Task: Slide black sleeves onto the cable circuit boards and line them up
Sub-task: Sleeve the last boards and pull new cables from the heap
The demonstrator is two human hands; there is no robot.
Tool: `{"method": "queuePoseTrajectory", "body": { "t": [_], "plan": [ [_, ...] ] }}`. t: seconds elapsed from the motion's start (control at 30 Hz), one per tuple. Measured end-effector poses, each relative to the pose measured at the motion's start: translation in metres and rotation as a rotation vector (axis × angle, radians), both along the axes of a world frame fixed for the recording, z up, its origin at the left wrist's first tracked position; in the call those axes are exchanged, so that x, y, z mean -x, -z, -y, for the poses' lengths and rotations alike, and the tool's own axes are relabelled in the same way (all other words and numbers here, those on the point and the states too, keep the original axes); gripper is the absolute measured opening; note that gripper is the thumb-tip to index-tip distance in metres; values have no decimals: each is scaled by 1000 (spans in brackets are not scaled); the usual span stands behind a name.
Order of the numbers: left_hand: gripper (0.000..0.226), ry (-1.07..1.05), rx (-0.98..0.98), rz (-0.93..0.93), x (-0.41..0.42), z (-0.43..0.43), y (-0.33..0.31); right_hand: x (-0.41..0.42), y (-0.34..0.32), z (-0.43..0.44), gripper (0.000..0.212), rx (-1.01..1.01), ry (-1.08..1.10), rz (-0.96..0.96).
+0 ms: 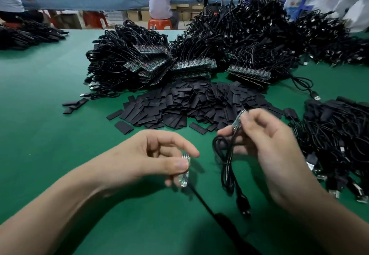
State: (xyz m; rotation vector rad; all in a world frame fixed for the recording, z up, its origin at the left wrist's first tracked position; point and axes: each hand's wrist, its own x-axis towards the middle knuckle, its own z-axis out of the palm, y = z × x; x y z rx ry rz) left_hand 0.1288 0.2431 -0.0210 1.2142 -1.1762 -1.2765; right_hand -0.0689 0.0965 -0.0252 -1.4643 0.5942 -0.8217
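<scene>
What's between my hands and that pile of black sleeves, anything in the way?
Nothing visible on the table blocks the way: only bare green mat lies between the hands and the pile of black sleeves. But both hands are occupied: the left hand pinches a circuit board, and the right hand holds another board with its cable.

My hands: two, left hand (pixel 151 155) and right hand (pixel 265 141)
Circuit boards I hold: two, left board (pixel 184 172) and right board (pixel 238 120)
Board stacks, far centre: three, left stack (pixel 151 59), middle stack (pixel 192 68), right stack (pixel 249 75)
Black sleeves (pixel 199 103): one loose pile, too many to count
Stray sleeves (pixel 73 105), far left: about four
People at far tables: at least two
</scene>
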Motion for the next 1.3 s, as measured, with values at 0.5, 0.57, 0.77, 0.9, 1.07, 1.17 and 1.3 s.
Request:
{"method": "queuePoseTrajectory", "body": {
  "t": [0.5, 0.57, 0.77, 0.9, 1.07, 1.17, 1.3],
  "plan": [
    [20, -660, -21, 1449, -50, 24, 7, 2, -5, -5, 31, 120, -155, -233],
    [19, -652, -29, 1514, -49, 23, 4, 1, -2, -5, 26, 124, -174, -256],
    [11, -601, 225, 1349, -27, 19, -7, -1, 4, -9, 23, 227, -212, -305],
    [13, -301, 217, 801, 10, 22, -14, -1, 6, -10, 29, 289, -194, -326],
    [11, -448, 262, 617, 32, 19, 3, 0, 9, -10, 25, 255, -210, -301],
    [25, -502, 390, 795, 36, 14, 7, -1, 13, -9, 22, 240, -210, -275],
    [25, -565, 474, 884, 35, 13, 6, -1, 9, -9, 26, 273, -245, -312]
  ]
}}
